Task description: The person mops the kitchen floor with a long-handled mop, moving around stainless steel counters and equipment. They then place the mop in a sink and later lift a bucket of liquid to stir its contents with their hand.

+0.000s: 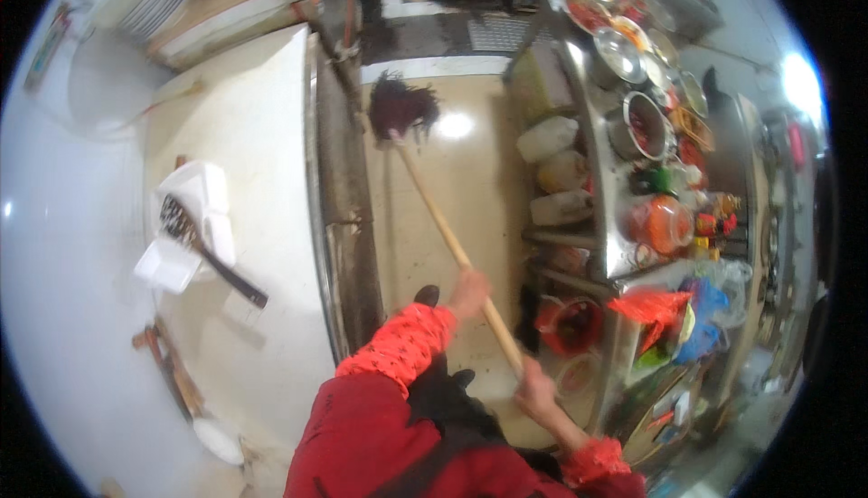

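Observation:
A mop with a long wooden handle (434,209) slants across the middle of the view. Its dark, stringy head (400,107) rests on the pale floor tiles at the far end of the aisle. My left hand (469,293) is wrapped round the handle about midway along. Lower and to the right, my right hand (537,389) grips the handle close to its near end. Both my arms are in red sleeves.
On the right, a steel counter (613,243) carries pots, bowls and jars, with large jugs (548,139) on the shelf below. A red bucket (570,323) stands under it. To the left runs a white-topped counter (262,218) with a slotted spatula (214,251) and foam boxes.

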Tool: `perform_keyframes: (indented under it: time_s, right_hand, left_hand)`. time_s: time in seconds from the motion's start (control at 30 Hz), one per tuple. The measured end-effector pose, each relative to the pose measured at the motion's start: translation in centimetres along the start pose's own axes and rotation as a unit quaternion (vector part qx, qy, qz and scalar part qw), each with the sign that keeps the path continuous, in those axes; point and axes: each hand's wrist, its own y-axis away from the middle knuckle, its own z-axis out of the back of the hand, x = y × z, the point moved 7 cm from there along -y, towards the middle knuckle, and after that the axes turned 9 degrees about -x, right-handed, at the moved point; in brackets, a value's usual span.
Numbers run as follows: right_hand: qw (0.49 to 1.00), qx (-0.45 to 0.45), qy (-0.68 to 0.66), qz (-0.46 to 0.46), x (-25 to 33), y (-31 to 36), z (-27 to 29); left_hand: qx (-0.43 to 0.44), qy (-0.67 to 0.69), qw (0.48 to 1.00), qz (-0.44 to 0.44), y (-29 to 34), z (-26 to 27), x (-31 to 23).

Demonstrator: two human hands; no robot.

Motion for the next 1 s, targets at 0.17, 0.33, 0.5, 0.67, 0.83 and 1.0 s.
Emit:
perform_keyframes:
  time_s: [0.17, 0.33, 0.5, 0.67, 0.83, 1.0]
  right_hand:
    - [0.888, 0.261, -0.203, -0.320, -0.8, 8.2, 2.6]
    - [0.842, 0.281, -0.282, -0.364, 4.1, 2.5, 0.2]
    - [0.825, 0.251, -0.390, -0.323, 11.6, -12.5, -7.0]
    - [0.732, 0.177, -0.584, -0.304, 16.9, -26.2, -11.5]
    - [0.747, 0.164, -0.579, -0.284, 11.8, -24.7, -10.1]
    - [0.857, 0.151, -0.415, -0.266, 1.8, -11.4, -5.9]
  left_hand:
    - [-0.190, 0.112, 0.975, -0.023, 6.9, 5.4, -8.8]
    - [-0.136, 0.116, 0.983, -0.036, 5.1, 6.8, -2.0]
    - [-0.190, 0.279, 0.916, 0.216, 0.3, 9.6, 16.9]
    - [-0.187, 0.002, 0.965, 0.184, -3.4, 15.9, 26.2]
    - [-0.198, -0.098, 0.971, 0.092, -3.1, 15.2, 18.8]
    - [-0.128, -0.051, 0.990, -0.020, -0.8, 9.2, 3.4]
